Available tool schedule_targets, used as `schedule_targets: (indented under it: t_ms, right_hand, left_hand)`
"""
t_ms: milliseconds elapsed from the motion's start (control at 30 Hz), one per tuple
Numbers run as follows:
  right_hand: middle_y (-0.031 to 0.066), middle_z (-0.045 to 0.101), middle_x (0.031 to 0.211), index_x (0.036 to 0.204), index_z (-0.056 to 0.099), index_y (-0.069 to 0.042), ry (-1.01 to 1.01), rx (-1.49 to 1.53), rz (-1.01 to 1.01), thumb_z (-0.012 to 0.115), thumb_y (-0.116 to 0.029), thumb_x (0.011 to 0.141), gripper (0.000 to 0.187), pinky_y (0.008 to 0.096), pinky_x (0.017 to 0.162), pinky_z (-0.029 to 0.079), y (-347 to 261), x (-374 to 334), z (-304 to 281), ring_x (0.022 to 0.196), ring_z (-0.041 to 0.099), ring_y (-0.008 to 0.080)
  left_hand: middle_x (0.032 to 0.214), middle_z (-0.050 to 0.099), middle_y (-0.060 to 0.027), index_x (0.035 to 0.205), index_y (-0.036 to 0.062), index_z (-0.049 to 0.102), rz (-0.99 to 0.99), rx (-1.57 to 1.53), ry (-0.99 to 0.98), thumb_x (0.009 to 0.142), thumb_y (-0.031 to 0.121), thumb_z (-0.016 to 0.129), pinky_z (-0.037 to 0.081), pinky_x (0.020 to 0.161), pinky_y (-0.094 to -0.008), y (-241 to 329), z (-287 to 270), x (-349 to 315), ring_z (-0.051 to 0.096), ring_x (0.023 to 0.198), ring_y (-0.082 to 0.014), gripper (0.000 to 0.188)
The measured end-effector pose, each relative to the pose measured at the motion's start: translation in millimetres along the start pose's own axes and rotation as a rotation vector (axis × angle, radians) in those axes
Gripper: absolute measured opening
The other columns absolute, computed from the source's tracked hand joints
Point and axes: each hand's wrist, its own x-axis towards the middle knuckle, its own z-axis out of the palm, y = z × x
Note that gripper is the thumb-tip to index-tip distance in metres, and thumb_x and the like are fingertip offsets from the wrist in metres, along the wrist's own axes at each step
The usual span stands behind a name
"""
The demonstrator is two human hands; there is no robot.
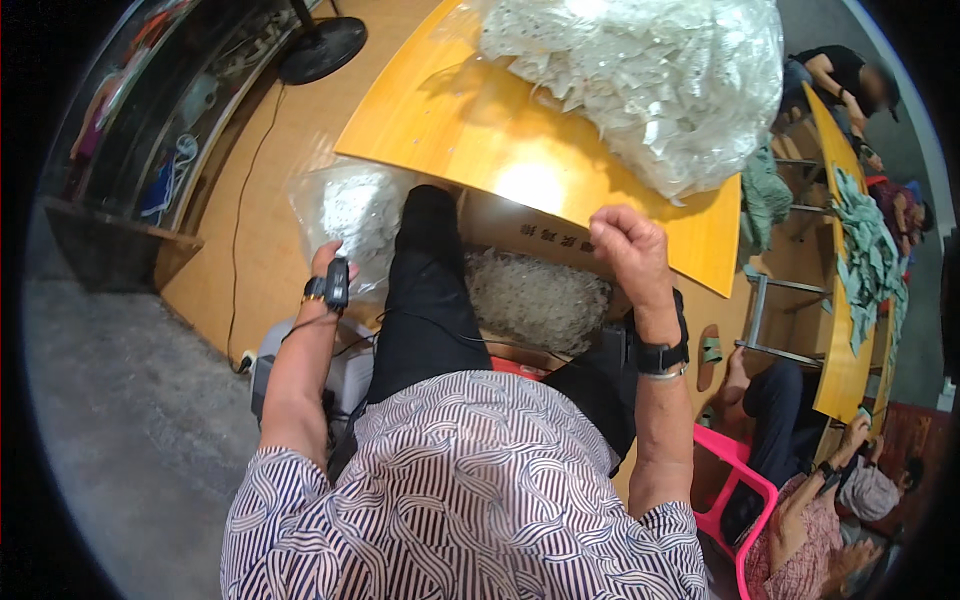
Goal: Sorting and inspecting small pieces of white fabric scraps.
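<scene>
My left hand (328, 258) hangs low at the left, over the edge of a clear plastic bag (362, 215) of small whitish pieces. A bit of white shows by its fingertips, but most fingers are hidden, so I cannot tell whether it holds anything. My right hand (632, 250) is raised by the near edge of the yellow table (430, 110). Its fingers are curled in and pressed together; anything between them is too small to make out. On the table rests a large clear plastic bag (650, 90) full of whitish, translucent pieces.
Under the table, between my knees, sits an open cardboard box (520, 228) of clear pieces (540, 295). A shelf unit (150, 130) and a black round stand base (325, 50) are at the left. Several people sit right, by another table (845, 330) with green cloth pieces and a pink chair (735, 460).
</scene>
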Motion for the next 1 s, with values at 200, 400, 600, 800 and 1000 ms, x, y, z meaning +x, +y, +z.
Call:
schedule_targets:
  t_ms: [200,400,600,800,1000]
  right_hand:
    - [0.0075,0.056,0.062,0.084,0.059,-0.004,0.600,-0.624,-0.319,0.066,-0.018,0.071,0.021,0.0300,0.052,0.044,-32.5,53.3,-31.4,0.055,0.054,0.0187]
    - [0.0118,0.055,0.069,0.079,0.057,-0.005,0.700,-1.090,-0.520,0.062,-0.020,0.072,0.017,0.0360,0.056,0.043,-24.0,75.7,-46.0,0.066,0.056,0.0283]
    - [0.0118,0.048,0.063,0.070,0.053,-0.003,0.563,-0.723,-0.550,0.059,-0.009,0.072,0.009,0.0371,0.053,0.038,-28.8,19.6,-27.8,0.059,0.050,0.0293]
    - [0.0104,0.045,0.061,0.071,0.053,-0.003,0.286,-0.830,-0.556,0.060,-0.007,0.069,0.009,0.0364,0.054,0.035,-7.6,-37.4,-1.0,0.059,0.047,0.0275]
    - [0.0064,0.045,0.063,0.072,0.053,-0.007,0.028,-0.904,-0.605,0.064,-0.010,0.064,0.013,0.0341,0.054,0.033,8.1,-62.6,22.2,0.060,0.046,0.0233]
  left_hand:
    - [0.078,0.059,-0.0096,0.098,0.0074,0.055,-0.308,-0.747,-0.101,0.078,0.020,0.060,0.048,0.069,-0.0426,90.9,72.9,-85.9,0.060,0.076,-0.0337,0.024]
    - [0.078,0.061,-0.0124,0.102,0.0055,0.054,-0.079,-0.770,-0.384,0.078,0.013,0.059,0.050,0.069,-0.0410,145.9,119.2,-162.6,0.062,0.076,-0.0316,0.025]
    - [0.081,0.063,-0.0126,0.104,0.0008,0.054,0.005,-0.674,-0.798,0.081,0.009,0.055,0.052,0.073,-0.0365,184.6,168.2,-225.5,0.063,0.081,-0.0296,0.024]
    - [0.091,0.062,-0.0131,0.105,-0.0011,0.053,-0.166,-0.603,-1.050,0.086,0.017,0.052,0.050,0.077,-0.0347,186.8,241.3,-260.5,0.060,0.089,-0.0267,0.027]
    - [0.105,0.057,-0.0089,0.112,0.0010,0.050,-0.225,-0.920,-1.117,0.081,0.013,0.060,0.040,0.090,-0.0318,188.3,284.9,-263.3,0.054,0.096,-0.0184,0.035]
